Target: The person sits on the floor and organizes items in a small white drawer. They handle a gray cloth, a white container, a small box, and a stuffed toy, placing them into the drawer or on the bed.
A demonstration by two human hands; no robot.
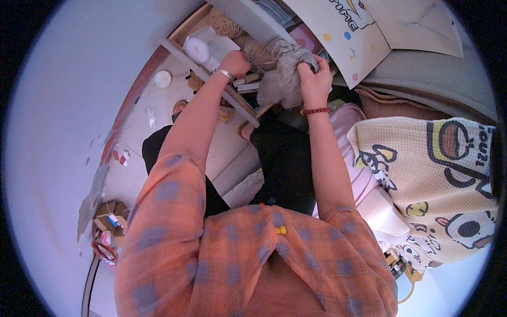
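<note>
My right hand (318,81), a red bead bracelet at its wrist, pinches a crumpled, thin grey cloth (281,79) that hangs over the right side of an open drawer (244,109). Inside the drawer is my left hand (236,65), with a silver bracelet at the wrist. Its fingers are bent down and partly hidden, so whether they grip anything is unclear. Beside it lie a translucent plastic box (220,44) and a round white lid (197,50). Bundles of beige yarn (225,24) fill the back of the drawer. Small pale boxes (248,82) sit under my left fingers.
A printed white panel (336,37) slants at the upper right. On the right, a patterned beige blanket (412,158) covers part of a bed. A white round object (162,79) and a small brown toy (195,81) lie on the floor. A cardboard box (113,222) stands lower left.
</note>
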